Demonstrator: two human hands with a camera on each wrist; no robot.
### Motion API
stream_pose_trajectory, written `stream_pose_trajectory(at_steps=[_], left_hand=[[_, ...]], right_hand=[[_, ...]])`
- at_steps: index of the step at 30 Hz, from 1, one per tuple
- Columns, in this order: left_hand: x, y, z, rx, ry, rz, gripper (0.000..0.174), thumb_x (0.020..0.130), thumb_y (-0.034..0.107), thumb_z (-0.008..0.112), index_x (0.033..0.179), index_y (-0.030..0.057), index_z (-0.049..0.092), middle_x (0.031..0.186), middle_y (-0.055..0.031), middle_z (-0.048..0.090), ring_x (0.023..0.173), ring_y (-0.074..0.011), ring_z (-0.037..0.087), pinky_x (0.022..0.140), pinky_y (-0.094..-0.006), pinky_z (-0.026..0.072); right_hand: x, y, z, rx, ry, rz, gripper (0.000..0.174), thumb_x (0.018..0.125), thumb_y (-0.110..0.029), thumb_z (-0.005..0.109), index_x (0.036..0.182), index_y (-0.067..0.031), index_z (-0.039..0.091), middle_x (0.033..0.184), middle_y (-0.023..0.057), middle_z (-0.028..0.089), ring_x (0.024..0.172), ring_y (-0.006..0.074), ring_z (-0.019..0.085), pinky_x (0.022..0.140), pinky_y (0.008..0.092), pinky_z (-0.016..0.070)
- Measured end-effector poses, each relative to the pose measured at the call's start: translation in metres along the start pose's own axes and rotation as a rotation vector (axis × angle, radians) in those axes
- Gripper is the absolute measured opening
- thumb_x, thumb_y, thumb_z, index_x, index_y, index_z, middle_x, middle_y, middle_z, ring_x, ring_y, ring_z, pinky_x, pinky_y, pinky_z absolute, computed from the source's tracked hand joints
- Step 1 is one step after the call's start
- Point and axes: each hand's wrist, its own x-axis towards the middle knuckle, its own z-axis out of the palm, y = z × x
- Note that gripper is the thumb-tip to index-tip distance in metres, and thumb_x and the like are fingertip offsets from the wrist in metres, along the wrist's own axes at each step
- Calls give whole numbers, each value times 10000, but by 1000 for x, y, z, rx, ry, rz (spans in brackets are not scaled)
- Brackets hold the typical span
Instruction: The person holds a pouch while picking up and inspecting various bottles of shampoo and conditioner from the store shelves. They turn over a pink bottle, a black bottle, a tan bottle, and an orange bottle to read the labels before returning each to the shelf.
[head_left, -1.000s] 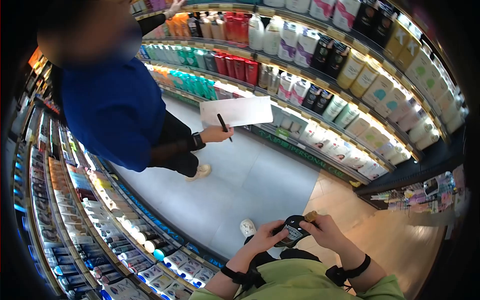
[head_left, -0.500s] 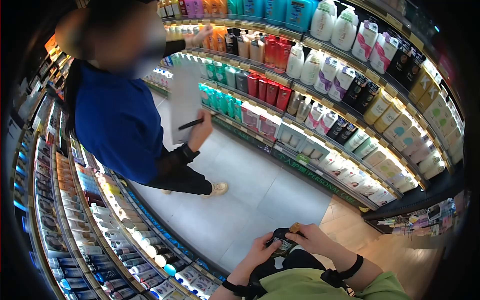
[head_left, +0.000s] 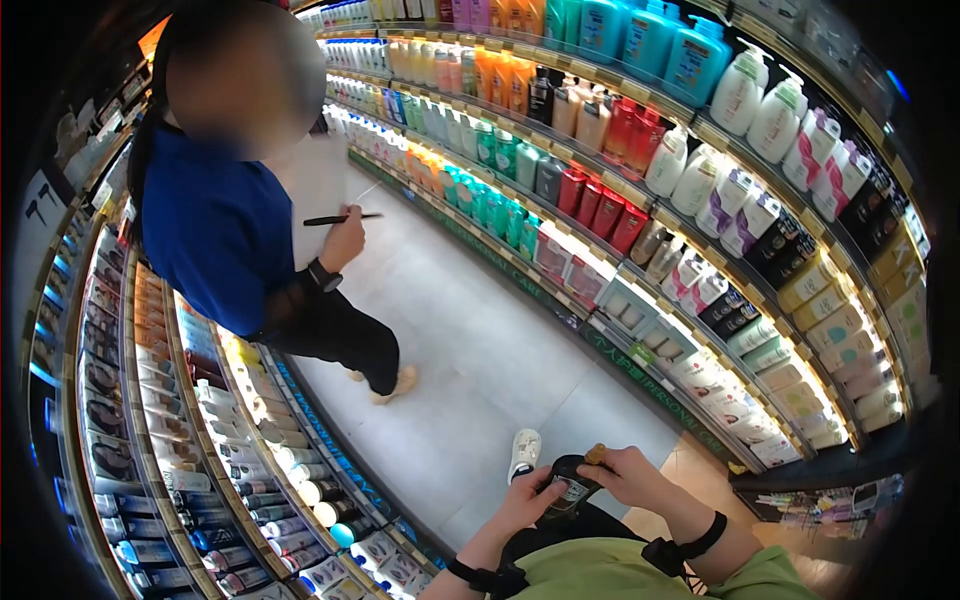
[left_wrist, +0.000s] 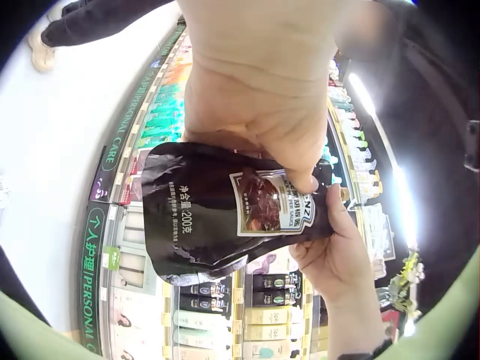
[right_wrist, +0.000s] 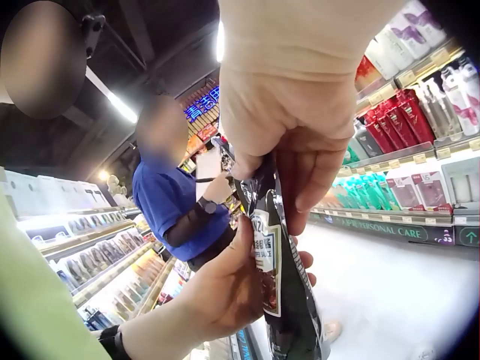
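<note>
Both hands hold a black sauce pouch [left_wrist: 202, 202] with a pictured label; in the head view the pouch [head_left: 567, 480] is in front of the green shirt. The left hand [head_left: 525, 500] grips its body, thumb on the front near the label, as the left wrist view shows. At the capped end, the right hand [head_left: 635, 480] pinches the pouch, with a gold-brown cap [head_left: 596, 454] beside its fingers. From the right wrist view the pouch [right_wrist: 270, 247] appears nearly edge-on, the right hand [right_wrist: 289, 112] above and the left hand [right_wrist: 225, 289] below.
A person in a blue top [head_left: 210, 230] stands ahead on the left, holding white paper [head_left: 310, 190] and a black pen [head_left: 325, 220]. Shelves of bottles [head_left: 600, 210] run along the right, and shelves of packages [head_left: 215, 430] along the left. Pale floor [head_left: 470, 330] lies between them.
The head view has turned, so the right-hand shelves show further along. The person in blue has lowered the raised arm from the shelf and faces this way more. Both hands keep their hold on the pouch.
</note>
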Motion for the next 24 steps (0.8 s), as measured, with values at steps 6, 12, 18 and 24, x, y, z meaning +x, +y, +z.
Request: stream_pose_trajectory(at_steps=[6,12,18,24], left_hand=[[48,29,-31,92,42,50,260,895,200,607,1078,15,597,895,-22,635,811,-74,551,723,-248,470],[105,77,-60,99,1,64,302,875,224,639,1104,31,597,934,-31,636,853,-87,557,739,-256,471],[152,140,-77,127,50,242,349,817,97,691,1141,22,587,966,-52,667,881,-112,612,801,-261,489],[188,137,-112,104,72,250,296,811,130,705,1078,24,632,923,-63,677,812,-108,625,751,-257,504]], right_hand=[[56,-19,-33,0,-30,-13,254,878,-270,611,907,-18,638,658,166,591,562,294,559,539,342,435],[115,-34,-75,-26,-36,-67,234,873,-264,615,915,-35,639,677,158,597,585,300,566,548,346,438],[172,-50,-107,-106,-58,-95,223,863,-279,627,906,-60,634,674,140,597,598,300,580,551,346,440],[215,-58,-116,-76,-58,-120,198,850,-259,644,912,-71,643,660,123,596,577,292,568,539,341,432]])
